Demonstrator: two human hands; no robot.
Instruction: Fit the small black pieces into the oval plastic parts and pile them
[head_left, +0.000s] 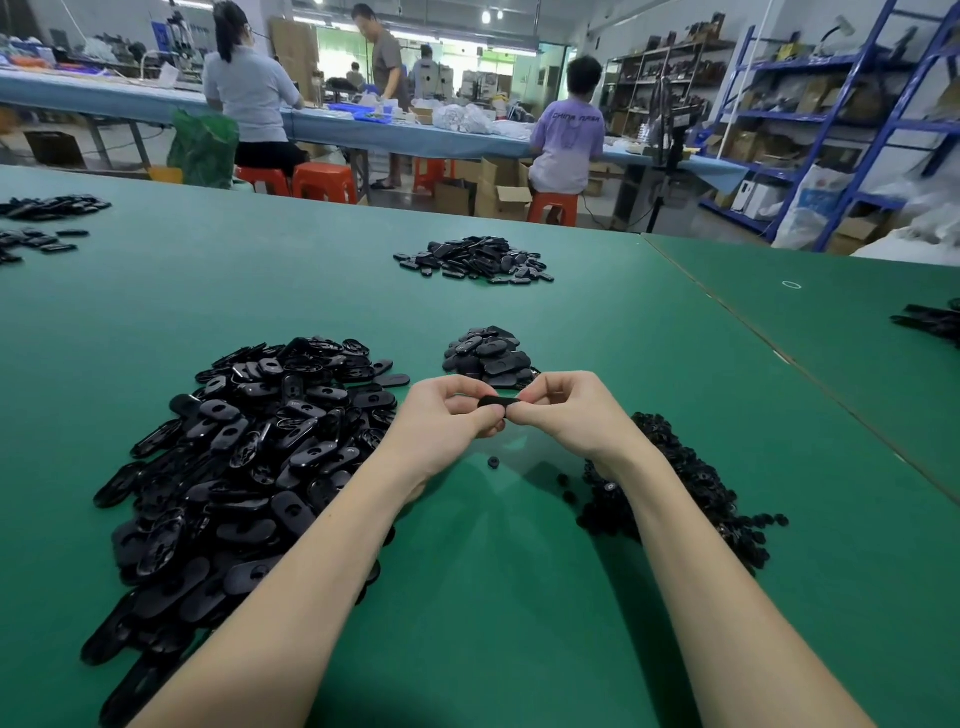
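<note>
From the head camera, we've got both hands up over the green counter (519, 597), meeting in the middle. Our left hand (447, 415) pinches one end of an oval plastic part (497, 401), our right hand (563, 410) pinches the other end, thumbs meeting beneath it. Whether a small black piece is already sitting in the part we cannot tell; the fingers hide it.

To our left lies the big heap of loose ovals (249, 457), to the right the heap of small black pieces (680, 493), with a stray piece (492, 462) on the counter just below the hands. Straight ahead, just beyond the knuckles, is the small pile of ovals (488, 356), likely the finished ones.

Our judgement: this is the press-in. We want the oval held level, thumbs supporting from underneath, pressure square onto the piece so it seats flush rather than cocked. Once it sits, the pile ahead is a short reach. A farther pile (475, 260) sits well beyond.
</note>
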